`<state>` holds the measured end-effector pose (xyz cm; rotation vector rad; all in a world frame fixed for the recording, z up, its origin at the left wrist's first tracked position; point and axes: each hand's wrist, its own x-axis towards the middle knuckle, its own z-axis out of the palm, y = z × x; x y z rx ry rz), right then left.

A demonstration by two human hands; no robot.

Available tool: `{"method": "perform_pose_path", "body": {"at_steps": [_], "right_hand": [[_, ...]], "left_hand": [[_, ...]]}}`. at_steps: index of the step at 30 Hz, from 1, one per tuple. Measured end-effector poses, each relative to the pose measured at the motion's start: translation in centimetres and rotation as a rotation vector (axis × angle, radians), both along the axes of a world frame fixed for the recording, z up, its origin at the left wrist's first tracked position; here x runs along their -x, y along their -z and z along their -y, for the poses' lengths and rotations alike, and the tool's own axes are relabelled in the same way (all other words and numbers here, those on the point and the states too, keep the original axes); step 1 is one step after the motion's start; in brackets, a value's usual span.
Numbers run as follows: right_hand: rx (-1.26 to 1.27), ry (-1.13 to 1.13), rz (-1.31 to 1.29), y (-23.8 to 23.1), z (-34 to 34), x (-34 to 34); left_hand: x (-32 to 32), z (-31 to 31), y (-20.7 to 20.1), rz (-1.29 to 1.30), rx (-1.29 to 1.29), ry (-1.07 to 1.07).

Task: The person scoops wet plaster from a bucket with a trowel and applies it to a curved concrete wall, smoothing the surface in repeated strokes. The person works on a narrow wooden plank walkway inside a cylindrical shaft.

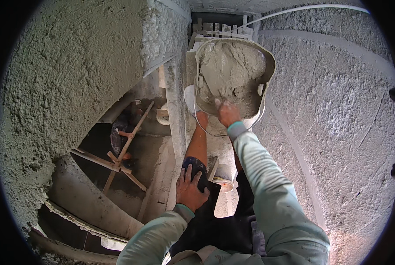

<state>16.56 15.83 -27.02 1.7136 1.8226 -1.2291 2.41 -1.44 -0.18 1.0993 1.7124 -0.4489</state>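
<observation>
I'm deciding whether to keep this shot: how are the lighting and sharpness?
In the head view, a black fisheye rim closes in both sides; same view, a pale, bright patch on the right wall; head view again, deep shadow around the co-worker at left; there too, the left hand looks fairly crisp.

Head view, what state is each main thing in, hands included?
Bucket, open-topped, holding mortar.
Mortar, looks wet, uneven on top.
Right hand, fingers curled at the bucket's near side; anything gripped is unclear.
Left hand, fingers spread, resting on the left knee.
Wooden poles, crossed.
</observation>
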Motion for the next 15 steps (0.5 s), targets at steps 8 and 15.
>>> {"method": "perform_pose_path", "body": {"at_steps": [8, 15], "right_hand": [[0.115, -0.166, 0.161, 4.3, -3.0, -2.8], [0.019, -0.117, 0.322, 3.7, -9.8, -3.7]], "left_hand": [[0.4, 0.4, 0.0, 0.023, -0.030, -0.046], [0.8, 0.7, 0.1, 0.066, -0.013, -0.079]]}}
